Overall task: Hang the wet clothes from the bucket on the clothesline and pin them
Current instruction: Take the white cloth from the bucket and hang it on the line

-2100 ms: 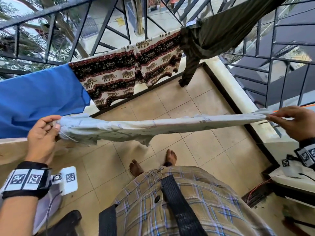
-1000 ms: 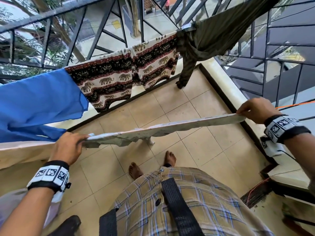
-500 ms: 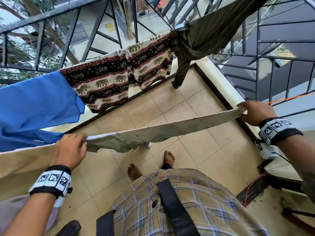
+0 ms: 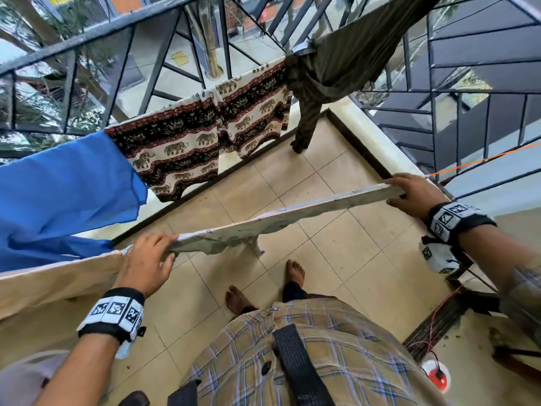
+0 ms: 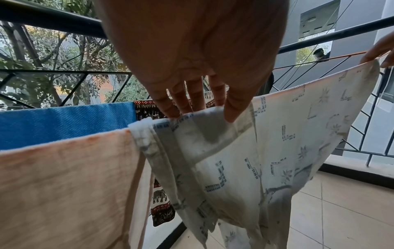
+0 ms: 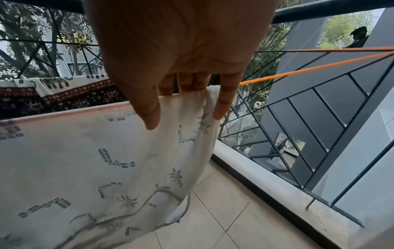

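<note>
You've got the printed white cloth (image 4: pixel 292 212) draped over the orange clothesline (image 6: pixel 298 71), left hand (image 4: pixel 146 259) and right hand (image 4: pixel 415 194) fingers pinching its ends so it stays spread flat for pinning.

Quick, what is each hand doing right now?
Left hand: pinches the left end of the white printed cloth draped over the orange line.
Right hand: grips the cloth's right end.
</note>
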